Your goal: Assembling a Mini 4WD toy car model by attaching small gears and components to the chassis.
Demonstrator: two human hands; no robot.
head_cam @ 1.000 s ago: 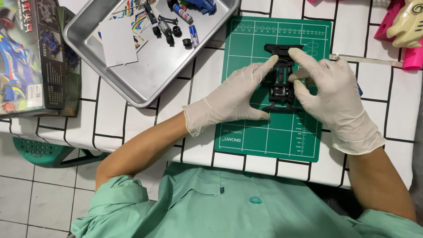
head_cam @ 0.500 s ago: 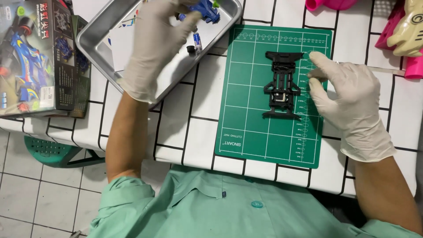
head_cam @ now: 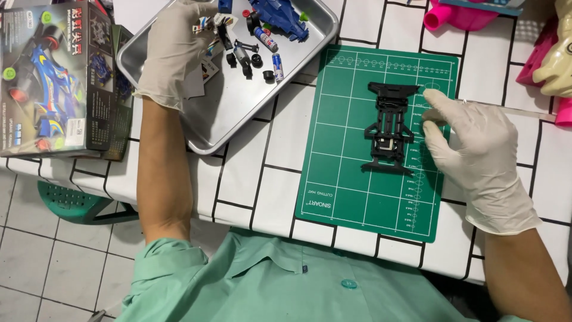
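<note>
A cutting mat (head_cam: 357, 179) lies on the table (head_cam: 262, 185) in front of the person, and a car chassis (head_cam: 390, 128) rests on its far half. The right hand (head_cam: 476, 149) sits just right of the chassis, on the mat's edge. Left of the mat stands a tray (head_cam: 238, 119) holding small parts (head_cam: 256, 50), with the left hand (head_cam: 176, 48) over its far left corner. A box (head_cam: 53, 77) lies left of the tray.

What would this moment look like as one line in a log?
left hand: reaching into metal tray, over small parts | right hand: resting beside black chassis | chassis on green cutting mat
</note>
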